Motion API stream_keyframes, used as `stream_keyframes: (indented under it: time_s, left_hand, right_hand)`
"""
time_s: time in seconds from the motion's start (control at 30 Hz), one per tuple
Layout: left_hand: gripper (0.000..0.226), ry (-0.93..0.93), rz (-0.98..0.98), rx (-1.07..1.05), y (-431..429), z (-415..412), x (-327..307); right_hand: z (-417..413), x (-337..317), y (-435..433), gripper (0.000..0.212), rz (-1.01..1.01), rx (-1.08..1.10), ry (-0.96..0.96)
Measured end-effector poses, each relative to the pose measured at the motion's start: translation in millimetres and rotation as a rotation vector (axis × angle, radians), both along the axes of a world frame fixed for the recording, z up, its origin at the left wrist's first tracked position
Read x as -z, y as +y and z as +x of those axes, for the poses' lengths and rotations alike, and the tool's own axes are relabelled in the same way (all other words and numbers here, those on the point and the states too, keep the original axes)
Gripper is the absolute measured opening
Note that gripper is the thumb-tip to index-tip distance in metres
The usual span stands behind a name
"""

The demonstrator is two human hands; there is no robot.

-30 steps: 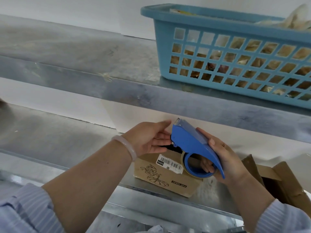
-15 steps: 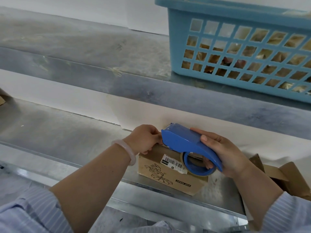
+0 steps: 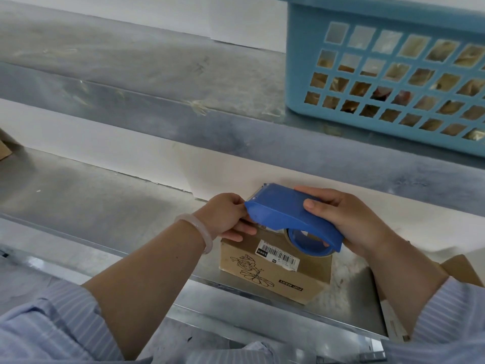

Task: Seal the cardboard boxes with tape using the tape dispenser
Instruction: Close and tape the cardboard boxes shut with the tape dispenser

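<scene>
A small brown cardboard box [image 3: 273, 275] with a barcode label and a flower drawing stands on the lower metal shelf [image 3: 91, 206]. My right hand [image 3: 351, 219] grips a blue tape dispenser [image 3: 283, 210] from above and holds it lying across the box's top, nose toward the left. The tape roll shows under its rear end. My left hand [image 3: 223, 216] has its fingers curled over the box's left top edge, thumb on the front face, right at the dispenser's nose. The tape end is hidden there.
A light blue plastic basket [image 3: 393, 132] with packets inside sits on the upper shelf [image 3: 157, 82] at the right, overhanging the box. An open brown box [image 3: 460, 269] lies at the right edge. A cardboard scrap [image 3: 4, 151] is at the far left.
The dispenser has come down from a tilted, raised pose to lie flat on the box top. My left hand closed from spread fingers onto the box's left edge.
</scene>
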State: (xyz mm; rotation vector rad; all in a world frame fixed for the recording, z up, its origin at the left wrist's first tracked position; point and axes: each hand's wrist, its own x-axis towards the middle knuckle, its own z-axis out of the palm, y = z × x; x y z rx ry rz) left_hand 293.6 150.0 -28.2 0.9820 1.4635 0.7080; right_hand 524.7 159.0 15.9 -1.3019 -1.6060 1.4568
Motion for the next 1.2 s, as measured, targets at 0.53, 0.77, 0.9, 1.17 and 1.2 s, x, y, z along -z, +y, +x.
stream_keyframes:
  time_s: [0.53,0.77,0.9,1.17,1.2]
  left_hand:
    - [0.015,-0.066,-0.004,-0.051,3.1,-7.3,2.1]
    - [0.014,0.053,0.089,-0.060,9.5,-19.2,1.3]
    - [0.011,0.116,0.135,-0.085,11.9,-29.5,4.3]
    - [0.011,0.151,0.174,-0.158,14.2,-69.1,11.0]
    - [0.011,0.147,0.169,-0.190,13.6,-75.0,13.8]
  right_hand:
    - [10.7,0.1,3.5,0.048,0.132,-0.195,-0.303]
    - [9.5,-0.3,5.5,0.054,0.128,-0.228,-0.295]
    - [10.2,-0.1,8.1,0.056,0.128,-0.234,-0.317]
    - [23.1,0.2,11.0,0.055,0.122,-0.251,-0.383]
    - [25.7,-0.4,11.3,0.056,0.119,-0.250,-0.401]
